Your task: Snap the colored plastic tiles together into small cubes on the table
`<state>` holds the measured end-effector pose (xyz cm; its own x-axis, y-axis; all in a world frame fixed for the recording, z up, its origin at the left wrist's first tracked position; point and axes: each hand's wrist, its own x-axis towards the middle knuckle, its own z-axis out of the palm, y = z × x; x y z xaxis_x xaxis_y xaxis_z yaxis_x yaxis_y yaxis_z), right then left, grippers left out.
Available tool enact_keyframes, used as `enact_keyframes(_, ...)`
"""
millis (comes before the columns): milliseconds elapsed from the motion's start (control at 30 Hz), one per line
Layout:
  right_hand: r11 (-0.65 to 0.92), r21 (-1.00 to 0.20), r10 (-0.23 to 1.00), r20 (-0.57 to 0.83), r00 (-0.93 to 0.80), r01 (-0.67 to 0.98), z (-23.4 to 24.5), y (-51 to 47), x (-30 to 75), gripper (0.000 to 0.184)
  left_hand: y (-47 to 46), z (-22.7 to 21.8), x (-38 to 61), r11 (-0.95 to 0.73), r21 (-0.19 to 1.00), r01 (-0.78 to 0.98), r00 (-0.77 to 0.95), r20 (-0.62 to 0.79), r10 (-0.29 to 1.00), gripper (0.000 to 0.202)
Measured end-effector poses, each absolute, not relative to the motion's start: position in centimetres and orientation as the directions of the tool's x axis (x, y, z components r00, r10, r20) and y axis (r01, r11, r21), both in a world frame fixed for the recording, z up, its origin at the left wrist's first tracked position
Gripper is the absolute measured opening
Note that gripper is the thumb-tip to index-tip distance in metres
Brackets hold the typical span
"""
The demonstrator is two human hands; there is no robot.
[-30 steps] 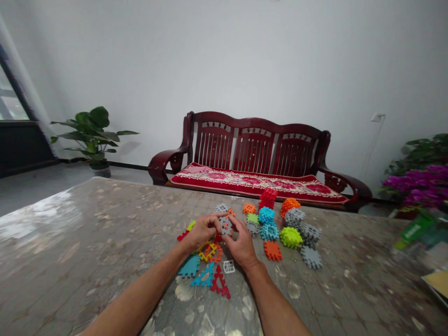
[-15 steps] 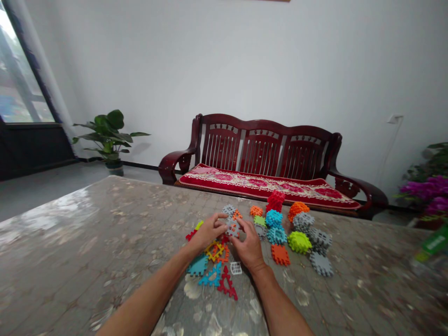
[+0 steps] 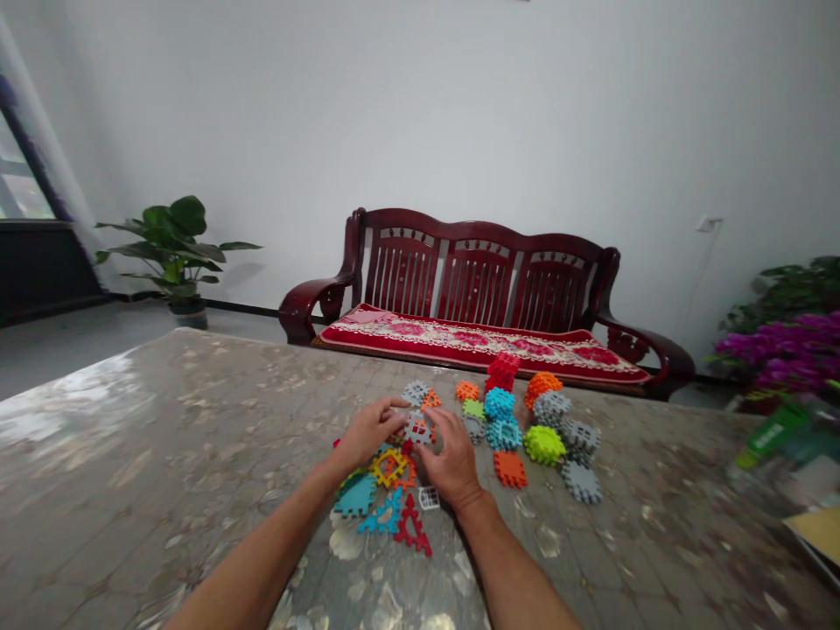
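Between my two hands is a grey interlocking plastic tile with window-like holes (image 3: 418,430). My left hand (image 3: 374,430) grips its left side with bent fingers. At the tile's right side, my right hand (image 3: 451,457) curls its thumb and fingers around the edge. Just nearer to me lie a yellow piece (image 3: 388,467), a teal tile (image 3: 355,496), a blue triangular piece (image 3: 383,514) and a red triangular piece (image 3: 413,528). A small white window grid (image 3: 429,498) rests by my right wrist. Some pieces under my hands are partly hidden.
Stacks of toothed tiles stand to the right, among them blue (image 3: 504,432), lime green (image 3: 544,444) and grey (image 3: 581,440). A single orange tile (image 3: 510,469) lies before them. Beyond the patterned table (image 3: 216,429) is a wooden bench (image 3: 476,271).
The view has turned slightly right, so everything sits further left in the picture. Both hands stay at the grey tile, with only small finger movement.
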<state>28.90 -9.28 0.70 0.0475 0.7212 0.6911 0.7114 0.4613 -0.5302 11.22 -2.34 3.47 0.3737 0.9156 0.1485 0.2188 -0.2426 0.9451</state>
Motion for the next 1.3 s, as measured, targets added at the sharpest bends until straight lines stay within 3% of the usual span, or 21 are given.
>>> enact_keyframes(167, 0.388, -0.547, 0.7, 0.699, 0.149, 0.742, 0.6, -8.9, 29.3, 0.053, 0.0, 3.4, 7.3, -0.264, 0.892, 0.366, 0.013, 0.279, 0.96, 0.053)
enact_keyframes(300, 0.317, -0.525, 0.669, 0.714, 0.206, 0.79, 1.8, -8.2, 31.1, 0.049, 1.1, 1.9, 4.5, -0.2, 0.847, 0.492, -0.099, 0.283, 0.954, 0.046)
enact_keyframes(467, 0.111, -0.564, 0.582, 0.704, 0.406, 0.819, 4.6, -7.8, 35.3, 0.053, 1.5, 0.7, 3.6, -0.12, 0.756, 0.644, -0.048, 0.197, 0.979, 0.04)
enact_keyframes(633, -0.132, -0.654, 0.514, 0.597, 0.616, 0.744, 6.6, -8.4, 40.8, 0.063, 1.7, 0.5, 3.7, -0.149, 0.662, 0.735, 0.029, 0.189, 0.981, 0.04)
enact_keyframes(867, -0.414, -0.505, 0.539, 0.534, 0.651, 0.757, 7.8, -9.9, 48.3, 0.065, 1.5, 0.8, 4.1, -0.14, 0.59, 0.795, 0.043, 0.177, 0.983, 0.034)
enact_keyframes(1000, -0.488, -0.431, 0.59, 0.478, 0.651, 0.759, 7.5, -10.2, 50.0, 0.064, 1.6, 0.9, 4.2, -0.132, 0.571, 0.81, 0.053, 0.153, 0.987, 0.033)
enact_keyframes(1300, -0.534, -0.395, 0.612, 0.429, 0.664, 0.748, 6.8, -9.8, 50.6, 0.067, 1.7, 0.6, 4.1, -0.143, 0.567, 0.811, 0.058, 0.165, 0.985, 0.032)
